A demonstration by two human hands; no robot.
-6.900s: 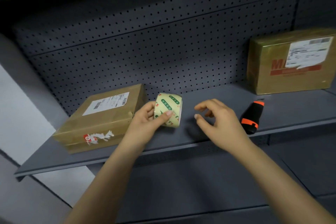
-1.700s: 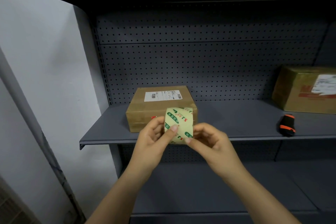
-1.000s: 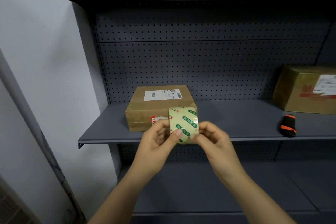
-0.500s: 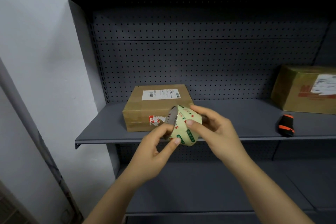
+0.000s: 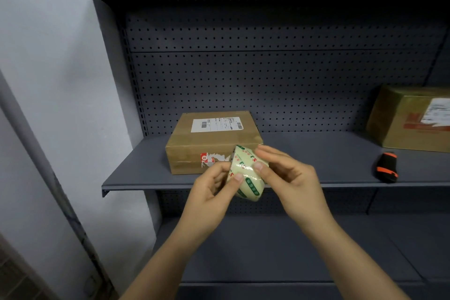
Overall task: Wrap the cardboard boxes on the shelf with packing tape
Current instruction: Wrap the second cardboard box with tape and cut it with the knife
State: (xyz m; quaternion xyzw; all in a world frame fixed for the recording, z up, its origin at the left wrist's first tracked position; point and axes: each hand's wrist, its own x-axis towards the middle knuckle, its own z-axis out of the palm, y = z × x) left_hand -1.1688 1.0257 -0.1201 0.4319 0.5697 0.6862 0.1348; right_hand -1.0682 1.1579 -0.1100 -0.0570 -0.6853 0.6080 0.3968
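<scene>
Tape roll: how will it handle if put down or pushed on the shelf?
The tape roll is a round ring, so on its curved side on the flat shelf it would likely roll. Its glossy surface may be slippery. The left hand and right hand hold it by fingertips, so probably light.

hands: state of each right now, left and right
Left hand: grips the packing tape roll.
Right hand: pinches the same roll with thumb and fingers.
</scene>
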